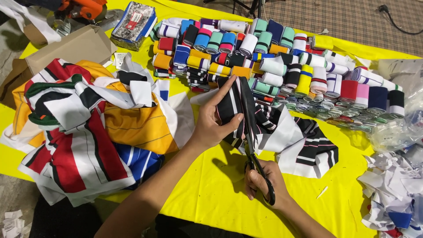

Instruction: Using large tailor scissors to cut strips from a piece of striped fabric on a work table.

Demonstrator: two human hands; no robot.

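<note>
Nearest to me, my right hand (pixel 263 180) is clenched in the black scissors (pixel 255 154), while my left hand (pixel 215 121) pinches the black striped fabric piece (pixel 235 103), soft, light and floppy, above the yellow bench (pixel 211 194), so I judge I must hold it taut beside the blades.

The folded knit fabric strip (pixel 233 105) is black with thin white and pink stripes; the metal scissors (pixel 257 165) have black handles. The smooth table covering (pixel 211 194) is bright yellow. The heaped cloth panels (pixel 83 128) mix red, white, black, orange, green and blue. The rolled ribbed bands (pixel 282 66) show teal, navy, yellow, pink and red stripes.
</note>
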